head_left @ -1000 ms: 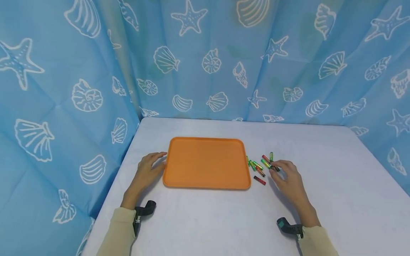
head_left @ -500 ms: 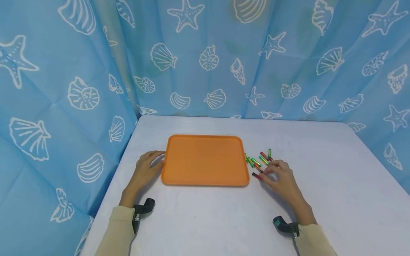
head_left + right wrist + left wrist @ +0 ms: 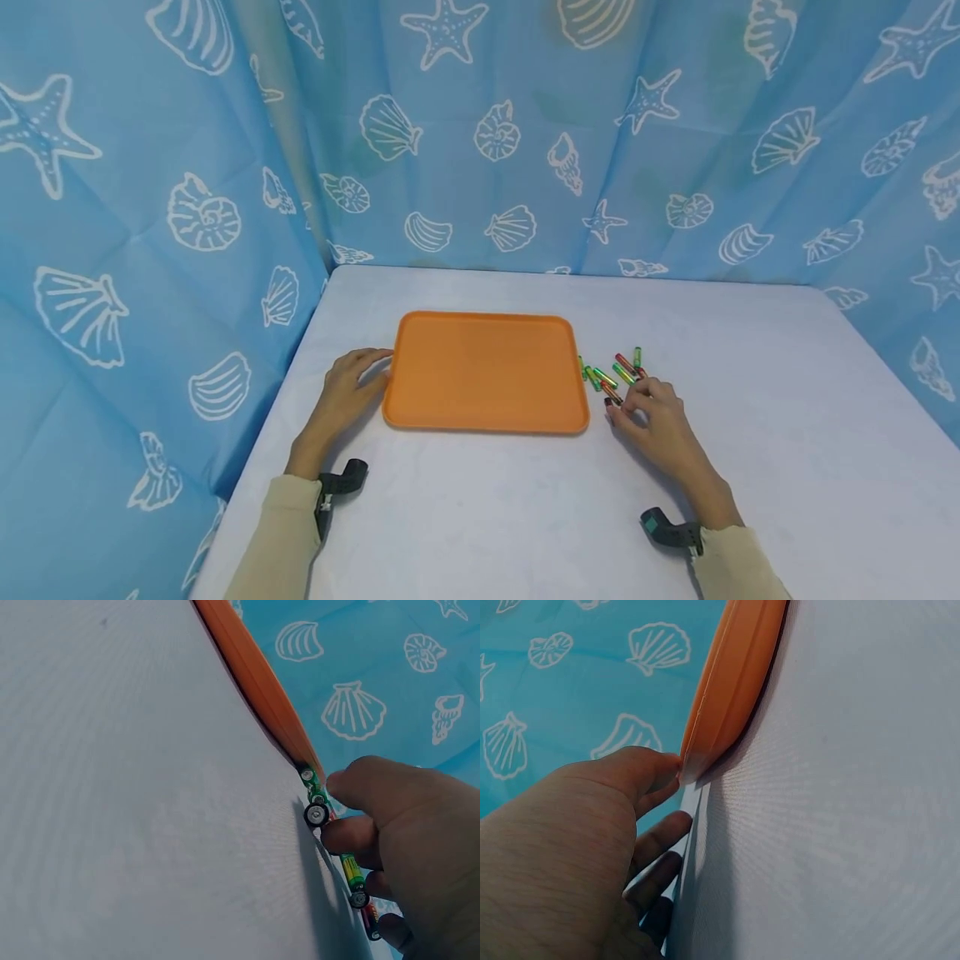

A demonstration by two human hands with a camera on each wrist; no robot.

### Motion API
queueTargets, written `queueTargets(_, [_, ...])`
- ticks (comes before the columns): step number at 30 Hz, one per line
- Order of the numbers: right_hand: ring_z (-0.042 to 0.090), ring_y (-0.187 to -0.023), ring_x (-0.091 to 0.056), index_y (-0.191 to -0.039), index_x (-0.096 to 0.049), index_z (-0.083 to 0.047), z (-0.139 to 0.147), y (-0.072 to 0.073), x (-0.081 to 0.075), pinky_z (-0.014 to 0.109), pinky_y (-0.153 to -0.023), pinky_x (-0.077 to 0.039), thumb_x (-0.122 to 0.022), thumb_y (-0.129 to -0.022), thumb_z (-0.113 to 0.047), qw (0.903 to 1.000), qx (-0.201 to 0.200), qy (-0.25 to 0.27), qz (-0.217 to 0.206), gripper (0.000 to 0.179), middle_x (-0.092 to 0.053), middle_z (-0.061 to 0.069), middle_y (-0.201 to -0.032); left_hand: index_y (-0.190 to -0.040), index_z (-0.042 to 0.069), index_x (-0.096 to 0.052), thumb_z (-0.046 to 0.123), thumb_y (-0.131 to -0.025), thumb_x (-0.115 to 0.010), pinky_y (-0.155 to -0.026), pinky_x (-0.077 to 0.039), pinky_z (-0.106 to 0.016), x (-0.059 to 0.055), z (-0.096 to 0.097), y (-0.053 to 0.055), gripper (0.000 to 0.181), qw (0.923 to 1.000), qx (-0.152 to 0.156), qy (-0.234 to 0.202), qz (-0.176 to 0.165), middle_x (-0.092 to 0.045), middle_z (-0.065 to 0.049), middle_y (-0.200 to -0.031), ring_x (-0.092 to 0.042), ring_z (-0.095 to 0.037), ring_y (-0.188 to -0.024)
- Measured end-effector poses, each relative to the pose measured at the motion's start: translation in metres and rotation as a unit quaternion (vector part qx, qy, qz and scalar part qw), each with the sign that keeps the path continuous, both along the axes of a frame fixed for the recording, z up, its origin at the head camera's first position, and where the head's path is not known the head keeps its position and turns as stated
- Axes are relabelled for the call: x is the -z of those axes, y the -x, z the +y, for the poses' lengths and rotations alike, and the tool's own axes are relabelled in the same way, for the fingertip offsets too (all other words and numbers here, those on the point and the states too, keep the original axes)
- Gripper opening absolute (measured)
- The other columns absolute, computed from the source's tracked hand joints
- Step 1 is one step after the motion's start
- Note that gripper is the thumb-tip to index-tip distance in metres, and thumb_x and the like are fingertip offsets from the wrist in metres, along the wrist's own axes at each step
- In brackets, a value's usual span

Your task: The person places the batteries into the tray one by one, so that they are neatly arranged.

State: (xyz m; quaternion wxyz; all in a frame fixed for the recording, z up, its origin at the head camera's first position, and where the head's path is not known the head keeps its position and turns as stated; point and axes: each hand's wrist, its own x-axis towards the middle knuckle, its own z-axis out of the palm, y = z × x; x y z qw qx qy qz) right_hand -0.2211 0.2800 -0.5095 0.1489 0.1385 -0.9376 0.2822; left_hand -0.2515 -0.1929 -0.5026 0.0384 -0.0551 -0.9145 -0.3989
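Note:
At the left edge of the orange tray [image 3: 486, 372] is my left hand [image 3: 347, 392]. Its thumb [image 3: 656, 769] touches the tray's rim in the left wrist view, and the other fingers are loosely bent, holding nothing. On the right, my right hand [image 3: 660, 421] pinches a red battery with a black end [image 3: 608, 402] between thumb and fingertips. That battery's round end [image 3: 316, 815] faces the camera in the right wrist view; the fingers hide most of its body. Several green batteries [image 3: 606, 377] and red batteries [image 3: 625, 363] lie loose between the tray and this hand.
A white cloth [image 3: 480, 508] covers the table. Blue curtains [image 3: 457, 158] printed with shells and starfish hang behind it and along its left side. Each wrist wears a black camera mount, such as the right one [image 3: 670, 532].
My right hand has come from the farther batteries toward the nearest red one and now pinches it; that battery has turned and shifted slightly. The left hand stays at the tray's edge.

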Motion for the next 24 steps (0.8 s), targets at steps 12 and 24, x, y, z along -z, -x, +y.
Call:
queueTargets(12, [0.036, -0.118, -0.035, -0.126, -0.067, -0.015, 0.008, -0.001, 0.000, 0.057, -0.091, -0.031, -0.080, -0.081, -0.020, 0.9981, -0.039, -0.017, -0.045, 0.047, -0.045, 0.011, -0.123, -0.144, 0.019, -0.054, 0.039, -0.102, -0.055, -0.113, -0.020, -0.067, -0.001, 0.002, 0.000, 0.047, 0.9996, -0.013, 0.010, -0.024, -0.040, -0.015, -0.151, -0.025, -0.038, -0.144])
queueTargets(24, [0.037, -0.117, -0.031, -0.130, -0.066, -0.013, 0.010, 0.000, 0.001, 0.058, -0.091, -0.026, -0.075, -0.083, -0.014, 0.9969, -0.044, -0.029, -0.059, 0.048, -0.041, 0.014, -0.126, -0.143, 0.017, -0.055, 0.036, -0.102, -0.057, -0.113, -0.019, -0.067, -0.002, 0.001, 0.000, 0.046, 0.9999, -0.005, 0.007, -0.008, -0.042, -0.017, -0.150, -0.026, -0.040, -0.143])
